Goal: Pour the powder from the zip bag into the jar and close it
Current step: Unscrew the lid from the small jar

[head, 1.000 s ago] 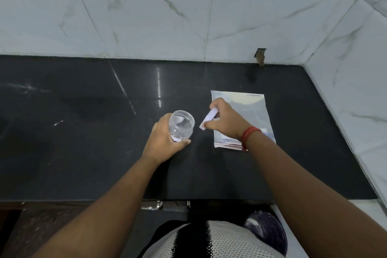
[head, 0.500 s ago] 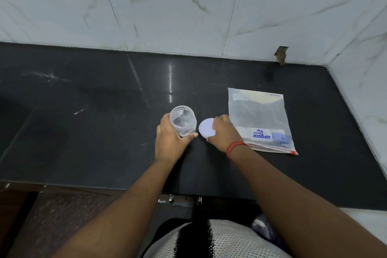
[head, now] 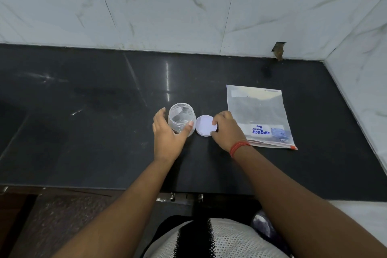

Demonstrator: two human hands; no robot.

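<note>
While the small clear plastic jar [head: 181, 119] stands upright and uncapped on the dark polished stone table [head: 83, 132], the left hand [head: 167, 134] curls around its near side, thumb and fingers touching the wall, steadying it rather than lifting it. Just beside the jar, on its right, lies the round white plastic lid [head: 204, 125], flat on the table; the right hand [head: 225, 130] rests its fingertips on the lid's right edge. Whether they pinch it or have only just set it down I cannot tell. A red thread band [head: 238, 146] circles that wrist.

To the right of the lid, apart from it, the clear zip bag [head: 258, 115] with blue print lies flat, its sealed edge nearest the person and a dark mass of powder showing through the plastic.

The step in hand looks like parking the lid. It would go best left flat and close by, yet clear of the jar mouth, so spilled powder does not land on it. Next the right hand should take the bag. The jar mouth is narrow, so the left hand ought to keep the jar braced against the slick table during the pour.
</note>
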